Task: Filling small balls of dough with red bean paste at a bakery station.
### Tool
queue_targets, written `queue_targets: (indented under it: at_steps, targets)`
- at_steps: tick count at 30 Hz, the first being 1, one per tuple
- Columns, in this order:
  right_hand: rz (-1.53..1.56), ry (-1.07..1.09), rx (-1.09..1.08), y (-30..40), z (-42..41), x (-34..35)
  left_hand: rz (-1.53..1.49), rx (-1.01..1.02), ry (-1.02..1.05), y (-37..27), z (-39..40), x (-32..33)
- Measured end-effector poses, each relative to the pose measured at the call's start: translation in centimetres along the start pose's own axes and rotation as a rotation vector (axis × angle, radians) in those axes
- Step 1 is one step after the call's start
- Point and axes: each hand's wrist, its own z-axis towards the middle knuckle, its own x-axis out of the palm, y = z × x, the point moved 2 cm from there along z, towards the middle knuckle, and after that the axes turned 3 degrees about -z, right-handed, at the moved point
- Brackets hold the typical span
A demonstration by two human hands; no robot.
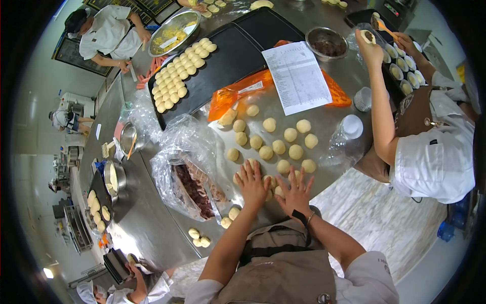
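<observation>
My left hand (pixel 253 188) lies palm down over dough balls at the table's near edge, its fingers apart. Beside it, my right hand (pixel 297 195) is likewise spread palm down on dough balls. Between the hands, a few pale dough balls (pixel 269 181) show; others are partly hidden under my fingers. Several more round dough balls (pixel 279 147) are scattered just beyond on the stainless steel table (pixel 152 231). To the left, a clear plastic bag (pixel 182 142) holds dark reddish-brown paste (pixel 195 190), with a metal spatula (pixel 213 203) lying against it. Small dough pieces (pixel 226 222) rest near my left forearm.
A black baking tray (pixel 243 49) carries rows of dough balls (pixel 178 72). A printed sheet (pixel 298 78) lies over an orange bag (pixel 228 95). At right are a white-capped clear plastic container (pixel 351 127) and a co-worker's hand (pixel 370 53) holding filled dough. Metal bowls (pixel 326 41) stand farther off.
</observation>
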Motion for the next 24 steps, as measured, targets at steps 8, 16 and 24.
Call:
queue_targets:
  at_steps: [8,16,24]
  targets:
    - [-0.019,-0.071,0.106,-1.2,2.2,0.0,-0.005,-0.001,-0.017,-0.3,0.1,-0.3]
    - [-0.023,-0.067,0.138,-0.7,2.4,-0.4,-0.008,-0.009,-0.013,-0.1,0.1,-0.3]
    - [0.073,-0.373,0.197,-4.9,8.8,-0.8,-0.013,-0.013,-0.033,-0.3,0.1,-0.9]
